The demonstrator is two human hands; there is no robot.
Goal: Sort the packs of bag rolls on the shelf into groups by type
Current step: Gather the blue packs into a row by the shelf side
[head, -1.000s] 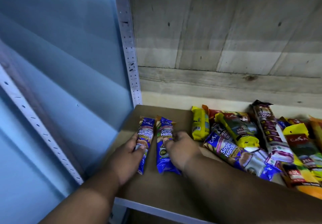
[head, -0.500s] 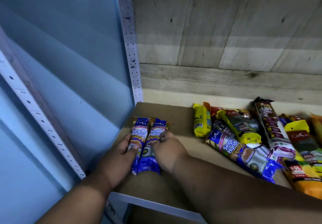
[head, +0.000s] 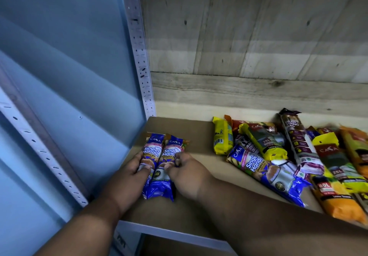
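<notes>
Two blue "Singlet Handle" packs lie side by side at the left end of the brown shelf point(head: 199, 132). My left hand point(head: 129, 178) grips the left blue pack point(head: 154, 146) from its left side, fingers curled over its middle. My right hand point(head: 187, 176) holds the right blue pack point(head: 172, 149) with curled fingertips on its right side. The two packs touch along their length. A third blue pack point(head: 256, 164) lies slanted at the near edge of the mixed pile to the right.
The pile on the right holds a yellow pack point(head: 222, 138), a yellow-green 25L pack point(head: 264, 142), a dark draw-string pack point(head: 296, 136) and an orange pack point(head: 336, 198). A perforated metal upright point(head: 139, 56) stands left, a wooden back wall point(head: 239, 37) behind.
The two blue packs, a little apart a second ago, now lie pressed together and sit further left. Both hands moved left with them.
</notes>
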